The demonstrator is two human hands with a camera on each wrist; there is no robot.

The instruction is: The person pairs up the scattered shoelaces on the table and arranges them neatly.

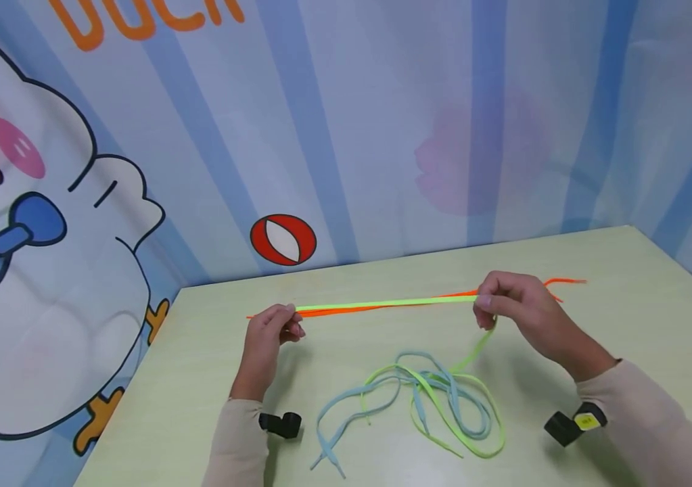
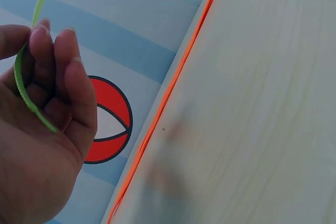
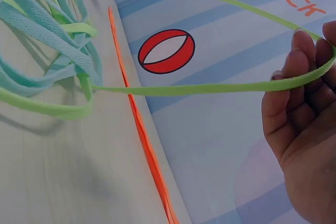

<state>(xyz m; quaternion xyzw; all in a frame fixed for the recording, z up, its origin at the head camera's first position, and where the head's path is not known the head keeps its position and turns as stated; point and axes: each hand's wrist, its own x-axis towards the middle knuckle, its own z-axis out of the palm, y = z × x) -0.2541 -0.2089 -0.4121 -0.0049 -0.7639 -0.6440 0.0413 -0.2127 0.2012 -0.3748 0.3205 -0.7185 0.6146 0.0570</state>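
A yellow-green shoelace [image 1: 382, 303] is stretched straight between both hands above the table. My left hand [image 1: 268, 341] pinches it near one end, and the short tip lies against the palm in the left wrist view [image 2: 39, 114]. Farther along, my right hand [image 1: 519, 308] pinches the same lace between thumb and fingers. From there it runs down into a loose tangle with a light blue shoelace [image 1: 352, 392] on the table. Behind the taut lace, an orange shoelace [image 3: 149, 156] lies lengthwise near the table's back edge, partly hidden by the right hand.
The pale wooden table [image 1: 187, 406] ends at a blue striped backdrop [image 1: 376, 135] printed with a duck and a red ball. Black wrist cameras [image 1: 285, 425] sit on both sleeves. A dark green patch shows at the left wrist view's top right corner.
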